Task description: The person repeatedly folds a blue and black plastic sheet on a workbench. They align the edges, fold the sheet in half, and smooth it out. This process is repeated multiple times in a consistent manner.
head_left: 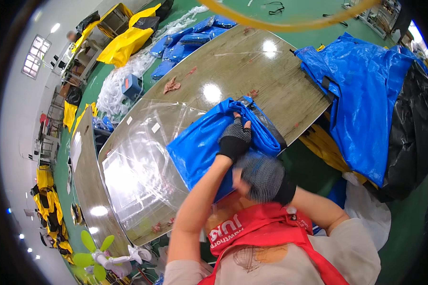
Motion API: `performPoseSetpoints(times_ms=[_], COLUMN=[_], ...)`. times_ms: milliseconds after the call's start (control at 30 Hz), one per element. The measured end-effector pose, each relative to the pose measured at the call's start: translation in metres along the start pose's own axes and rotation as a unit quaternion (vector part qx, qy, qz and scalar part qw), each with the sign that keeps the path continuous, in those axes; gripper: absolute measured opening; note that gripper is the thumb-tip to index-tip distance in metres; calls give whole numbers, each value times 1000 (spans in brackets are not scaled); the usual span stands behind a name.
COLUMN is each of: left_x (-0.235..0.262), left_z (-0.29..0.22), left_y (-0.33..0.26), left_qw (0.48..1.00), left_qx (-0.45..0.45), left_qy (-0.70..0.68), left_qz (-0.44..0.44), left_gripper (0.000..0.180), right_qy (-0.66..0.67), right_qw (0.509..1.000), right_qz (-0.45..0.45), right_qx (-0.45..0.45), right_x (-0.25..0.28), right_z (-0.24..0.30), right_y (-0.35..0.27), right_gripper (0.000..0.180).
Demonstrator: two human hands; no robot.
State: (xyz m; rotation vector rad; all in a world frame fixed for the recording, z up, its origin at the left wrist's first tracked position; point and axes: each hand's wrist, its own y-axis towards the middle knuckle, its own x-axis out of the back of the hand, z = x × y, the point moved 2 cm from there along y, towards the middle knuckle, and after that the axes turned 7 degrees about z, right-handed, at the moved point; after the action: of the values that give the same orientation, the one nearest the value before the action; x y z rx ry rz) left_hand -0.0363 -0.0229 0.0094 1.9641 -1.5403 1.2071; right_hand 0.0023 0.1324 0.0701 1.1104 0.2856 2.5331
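Sheet, blue (195, 152), is folded in layers on the wood-grain table (290, 80), directly in front of the person; its right end sits close to the table's right edge. Left hand (235, 137), in a grey-and-black fingerless glove, is on top: fingers extended and slightly apart, tips at the upper folds. Contact yes, but can't tell if it pinches any material. Right hand (264, 178), same glove type, is blurred near the sheet's near-right side; probably just beside it, finger opening and any hold unreadable.

Clearances: left side is tight, clear plastic bags (138, 171) lie up against the sheet and reach the table's left edge. Most room is on the far stretch of tabletop, which has a crumpled scrap (171, 85) and small reddish bits. Past the right edge, a strip of green floor (311, 166), then a big hanging blue cover (361, 99) with black material (409, 133) alongside. Red apron (257, 225) crowds the near edge.
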Motion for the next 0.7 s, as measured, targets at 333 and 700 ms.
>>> performPoseSetpoints(times_ms=[333, 700], left_x=[35, 85], left_z=[20, -5], left_y=[44, -78], left_qw=[957, 681], left_qx=[-256, -133], left_qy=[80, -595], left_qz=[105, 405], left_gripper=[63, 91], right_qy=[-180, 60], right_qw=[983, 982], right_qz=[-21, -162], right_qx=[-1, -77], right_x=[20, 120], right_z=[-62, -57], right_y=[-21, -85], right_gripper=[68, 28])
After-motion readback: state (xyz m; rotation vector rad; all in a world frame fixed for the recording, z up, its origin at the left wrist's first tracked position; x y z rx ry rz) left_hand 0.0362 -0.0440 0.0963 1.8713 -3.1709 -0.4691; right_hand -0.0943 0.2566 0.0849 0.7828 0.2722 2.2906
